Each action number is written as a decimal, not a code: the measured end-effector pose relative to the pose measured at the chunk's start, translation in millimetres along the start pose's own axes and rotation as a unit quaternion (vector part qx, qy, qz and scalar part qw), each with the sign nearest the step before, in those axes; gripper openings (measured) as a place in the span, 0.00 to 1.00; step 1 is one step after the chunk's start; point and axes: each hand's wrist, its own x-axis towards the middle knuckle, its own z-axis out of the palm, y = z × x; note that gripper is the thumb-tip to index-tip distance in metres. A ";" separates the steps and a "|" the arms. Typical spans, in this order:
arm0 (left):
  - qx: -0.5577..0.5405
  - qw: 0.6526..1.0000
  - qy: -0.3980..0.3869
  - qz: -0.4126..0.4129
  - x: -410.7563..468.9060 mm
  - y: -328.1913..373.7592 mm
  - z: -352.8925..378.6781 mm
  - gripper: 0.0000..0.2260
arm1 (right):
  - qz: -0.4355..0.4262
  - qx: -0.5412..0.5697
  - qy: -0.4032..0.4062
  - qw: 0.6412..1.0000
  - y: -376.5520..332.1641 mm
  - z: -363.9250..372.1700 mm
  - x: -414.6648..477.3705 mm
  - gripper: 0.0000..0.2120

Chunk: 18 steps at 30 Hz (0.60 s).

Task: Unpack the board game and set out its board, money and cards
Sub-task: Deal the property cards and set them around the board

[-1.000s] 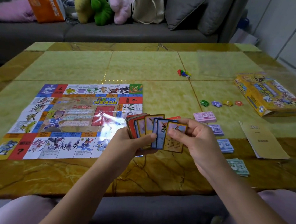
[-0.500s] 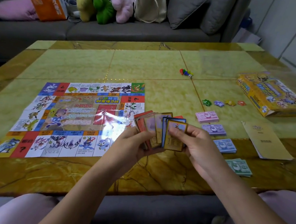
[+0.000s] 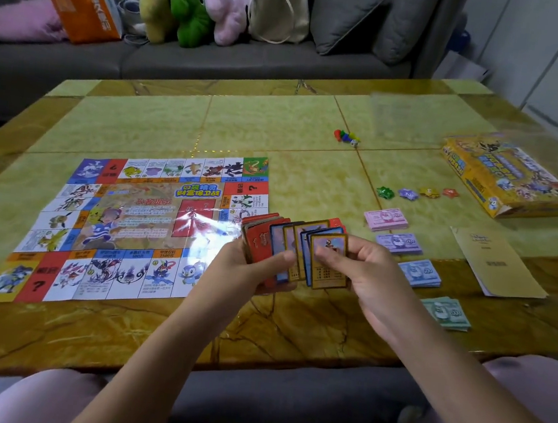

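2 grips clamped on cards (image 3: 329,251): left hand (image 3: 243,273), right hand (image 3: 371,283) | box (image 3: 508,180) contents unseen

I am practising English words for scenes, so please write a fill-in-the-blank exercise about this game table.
1. The left hand and right hand hold a fan of colourful picture ____ above the yellow-green stone table.
2. The flat printed paper game board lies to the ____ of both hands.
3. The paper money lies in ____ stacks, each a different colour.
Missing words: cards; left; four.
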 end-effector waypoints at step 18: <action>-0.091 0.988 0.122 -0.002 14.2 13.9 -35.1 0.08 | -0.049 -0.314 -0.054 0.947 20.1 16.5 -13.9 0.17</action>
